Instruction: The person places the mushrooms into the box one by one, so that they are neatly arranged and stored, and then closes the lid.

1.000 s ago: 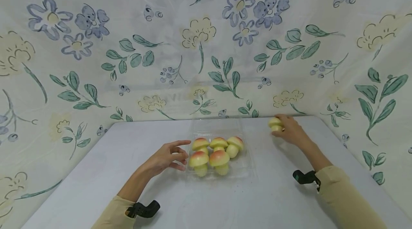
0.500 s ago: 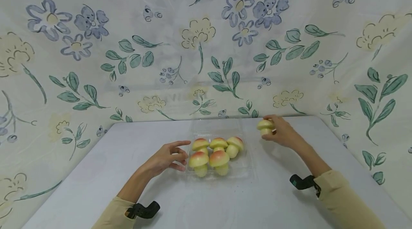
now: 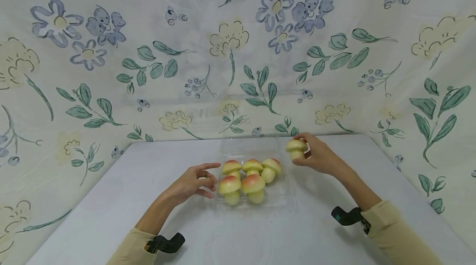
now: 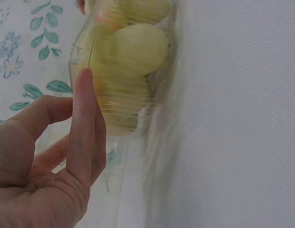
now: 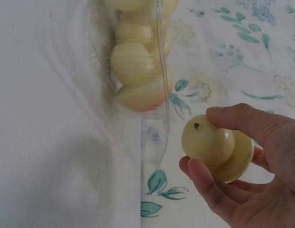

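Observation:
My right hand [image 3: 321,158] grips a mushroom-shaped piece [image 3: 296,147], pale yellow-green, just above the table at the back right of the clear plastic box [image 3: 279,195]. In the right wrist view, its stem end [image 5: 207,140] points toward the camera, between my thumb and fingers. Several like pieces with red-tinged caps, such as the front one [image 3: 253,184], sit in the box in two rows. My left hand [image 3: 191,183] is at the box's left wall, fingers loosely extended. In the left wrist view, a fingertip [image 4: 83,78] meets the box rim; whether it presses is unclear.
The box's clear lid [image 3: 250,146] extends behind it, toward the floral cloth [image 3: 230,70] at the table's back edge. The white table [image 3: 167,232] lies around the box. At the box's front right corner, no piece stands.
My right hand has carried the mushroom-shaped piece leftward, from the back right of the table to near the box. My left hand has stayed in place.

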`<state>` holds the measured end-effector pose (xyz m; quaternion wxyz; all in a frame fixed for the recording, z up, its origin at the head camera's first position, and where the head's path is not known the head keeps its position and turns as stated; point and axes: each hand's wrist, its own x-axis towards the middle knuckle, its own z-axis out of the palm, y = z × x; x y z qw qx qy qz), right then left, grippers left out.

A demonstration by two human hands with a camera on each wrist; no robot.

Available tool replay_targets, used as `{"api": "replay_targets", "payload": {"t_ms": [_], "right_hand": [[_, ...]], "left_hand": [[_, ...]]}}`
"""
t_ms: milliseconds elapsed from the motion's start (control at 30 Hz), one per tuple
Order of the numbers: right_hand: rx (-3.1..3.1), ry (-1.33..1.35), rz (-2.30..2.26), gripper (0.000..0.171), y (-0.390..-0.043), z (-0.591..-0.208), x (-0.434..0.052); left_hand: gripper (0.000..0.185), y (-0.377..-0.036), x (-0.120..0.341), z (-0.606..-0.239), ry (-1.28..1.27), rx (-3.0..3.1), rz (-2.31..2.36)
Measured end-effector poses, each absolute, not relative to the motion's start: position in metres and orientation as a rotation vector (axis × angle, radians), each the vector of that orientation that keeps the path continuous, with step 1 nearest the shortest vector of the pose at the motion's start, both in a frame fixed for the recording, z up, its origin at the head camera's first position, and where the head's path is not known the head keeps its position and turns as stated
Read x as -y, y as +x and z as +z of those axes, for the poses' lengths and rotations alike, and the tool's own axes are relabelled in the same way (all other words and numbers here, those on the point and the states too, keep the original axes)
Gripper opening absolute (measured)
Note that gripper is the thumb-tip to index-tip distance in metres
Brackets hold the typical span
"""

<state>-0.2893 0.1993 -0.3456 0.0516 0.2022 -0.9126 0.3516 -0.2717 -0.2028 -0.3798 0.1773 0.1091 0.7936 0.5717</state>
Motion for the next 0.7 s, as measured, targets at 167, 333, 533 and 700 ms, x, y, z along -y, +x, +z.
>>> {"api": "replay_targets", "payload": {"t_ms": [167, 333, 533, 700], "right_hand": [[2.764, 0.654, 1.084, 0.067, -0.283, -0.343, -0.195], [2.747, 0.697, 1.092, 0.066, -0.279, -0.342, -0.190], [2.744, 0.746, 1.098, 0.066, -0.274, -0.339, -0.186], [2.753, 0.783, 1.119, 0.065, -0.270, -0.337, -0.183]], "left_hand": [[0.062, -0.272, 0.203, -0.380, 0.300, -2.246, 1.616], [0.062, -0.270, 0.204, -0.380, 0.315, -2.243, 1.611], [0.064, -0.270, 0.203, -0.379, 0.324, -2.233, 1.618], [0.066, -0.269, 0.202, -0.376, 0.320, -2.238, 1.617]]}}
